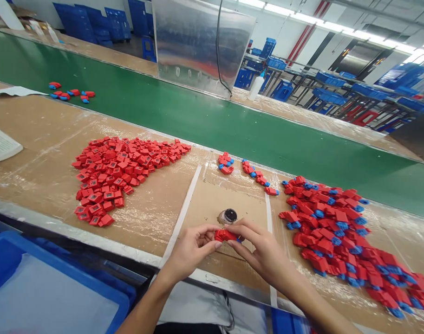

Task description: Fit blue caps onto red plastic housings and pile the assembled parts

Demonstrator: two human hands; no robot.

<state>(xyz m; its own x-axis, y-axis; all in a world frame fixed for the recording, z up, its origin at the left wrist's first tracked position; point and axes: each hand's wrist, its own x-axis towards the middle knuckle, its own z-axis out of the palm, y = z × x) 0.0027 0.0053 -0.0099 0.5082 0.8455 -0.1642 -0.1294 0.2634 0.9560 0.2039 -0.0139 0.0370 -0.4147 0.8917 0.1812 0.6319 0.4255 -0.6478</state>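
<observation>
My left hand and my right hand meet near the front edge of the bench, both pinching one small red part with a blue piece. Just behind the fingers a small round jar with a dark top stands on a brown cardboard sheet. A heap of plain red parts lies to the left. To the right lies a larger heap of red parts with blue ends. Two small clusters of red-and-blue parts lie at the back of the cardboard.
A green conveyor belt runs behind the bench, with a metal panel beyond it. A few red-and-blue parts lie far left. A blue bin sits at lower left, a white squeeze bottle past the belt, papers at left.
</observation>
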